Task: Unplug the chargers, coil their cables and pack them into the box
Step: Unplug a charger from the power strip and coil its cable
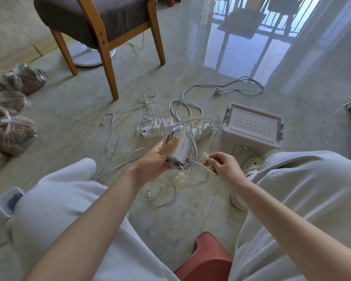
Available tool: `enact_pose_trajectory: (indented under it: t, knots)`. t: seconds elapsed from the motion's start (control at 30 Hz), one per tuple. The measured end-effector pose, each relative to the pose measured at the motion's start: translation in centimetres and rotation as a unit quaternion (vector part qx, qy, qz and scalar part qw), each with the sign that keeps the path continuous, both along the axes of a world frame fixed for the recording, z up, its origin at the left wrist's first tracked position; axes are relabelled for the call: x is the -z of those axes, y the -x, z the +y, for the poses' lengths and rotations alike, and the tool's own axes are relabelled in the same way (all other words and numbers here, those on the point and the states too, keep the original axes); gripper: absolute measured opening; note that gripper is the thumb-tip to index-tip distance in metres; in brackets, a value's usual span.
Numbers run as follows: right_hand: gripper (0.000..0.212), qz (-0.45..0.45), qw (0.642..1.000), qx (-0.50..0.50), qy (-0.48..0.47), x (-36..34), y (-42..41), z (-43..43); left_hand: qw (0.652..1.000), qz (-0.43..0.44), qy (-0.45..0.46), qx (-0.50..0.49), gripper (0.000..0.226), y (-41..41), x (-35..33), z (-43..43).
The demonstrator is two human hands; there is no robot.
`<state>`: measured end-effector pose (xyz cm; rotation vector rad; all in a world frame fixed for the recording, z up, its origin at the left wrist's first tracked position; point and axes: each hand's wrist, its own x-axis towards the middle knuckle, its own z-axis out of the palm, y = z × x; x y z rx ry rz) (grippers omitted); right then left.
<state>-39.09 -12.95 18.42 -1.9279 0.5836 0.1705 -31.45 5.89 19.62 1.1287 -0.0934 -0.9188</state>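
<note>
- Gripping a white charger [179, 150] in my left hand [160, 157], as the head view shows: fingers and thumb are curled round its body, and it is held above the floor on my side of the power strip [150, 131].
- The charger's cable [193, 154] is wound in loops around the charger body, and the loops are held in the same left-hand grip.
- My right hand [225, 167] pinches the free end of this cable between thumb and fingertips, just behind its connector [205, 155]. This hand is nearer to me than the power strip and to its right.
- Other chargers [162, 125] stand plugged into the power strip.
- Loose white cables [160, 187] lie tangled on the floor around the power strip, on both its far side and my side.
- The box [249, 141] sits on the floor to the right of the power strip, lid on.
- A wooden chair [109, 57] stands beyond the power strip, to the left.
- Tied plastic bags [10, 134] lie well to the left of the power strip.
</note>
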Motion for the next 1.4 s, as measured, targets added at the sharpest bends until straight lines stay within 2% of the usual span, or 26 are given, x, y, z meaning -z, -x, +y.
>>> enact_pose_trajectory:
  t: [0.27, 0.37, 0.43, 0.53, 0.6, 0.73, 0.83, 0.93, 1.0, 1.1, 1.17, 1.3, 1.4]
  knots:
    - [0.022, -0.036, 0.992, -0.06, -0.103, -2.1, -0.3, 2.2, 0.999, -0.032, -0.04, -0.009, 0.077, 0.2, 0.3, -0.2]
    - [0.014, -0.052, 0.981, -0.033, -0.183, -2.2, -0.2, 2.5, 0.997, -0.046, -0.055, -0.021, 0.039, 0.6, 0.1, -0.6]
    - [0.012, -0.046, 0.964, 0.041, -0.259, -1.9, -0.2, 2.9, 0.997, -0.042, -0.061, -0.026, 0.024, 0.8, 0.1, -0.7]
    - [0.033, -0.013, 0.918, 0.158, -0.363, -1.5, -0.1, 3.5, 0.997, -0.032, -0.074, -0.023, 0.03, 1.0, 0.4, -0.8]
    - [0.037, 0.004, 0.9, 0.193, -0.39, -1.1, -0.2, 4.0, 0.995, -0.028, -0.089, -0.018, 0.039, 1.0, 0.6, -0.9]
    - [0.026, 0.009, 0.894, 0.195, -0.403, -0.3, -0.8, 4.8, 0.989, -0.035, -0.139, -0.038, 0.039, 1.5, 1.1, -1.3]
    - [0.027, 0.014, 0.892, 0.165, -0.42, -0.6, -0.7, 5.6, 0.978, -0.057, -0.189, -0.067, 0.037, 1.5, 1.7, -1.3]
    - [0.032, -0.003, 0.925, 0.118, -0.36, -0.5, -0.4, 5.9, 0.975, -0.085, -0.194, -0.06, 0.036, 1.4, 1.6, -1.1]
    - [0.034, -0.006, 0.955, 0.097, -0.282, -0.5, -0.3, 5.8, 0.977, -0.094, -0.183, -0.053, 0.037, 1.5, 1.6, -1.0]
    - [0.025, -0.023, 0.986, 0.074, -0.148, -0.3, -0.2, 5.4, 0.982, -0.083, -0.167, -0.039, 0.041, 1.8, 1.7, -1.0]
    - [0.019, -0.039, 0.994, 0.059, -0.079, 0.1, -0.3, 5.0, 0.985, -0.07, -0.154, -0.033, 0.038, 2.0, 1.7, -1.0]
    - [0.015, -0.032, 0.999, 0.009, -0.026, 0.4, -0.9, 4.2, 0.984, -0.073, -0.159, -0.029, 0.036, 1.8, 2.2, -1.1]
    - [0.015, -0.038, 0.993, -0.056, 0.094, 0.5, -1.6, 3.3, 0.982, -0.081, -0.168, -0.026, 0.037, 1.3, 2.6, -1.3]
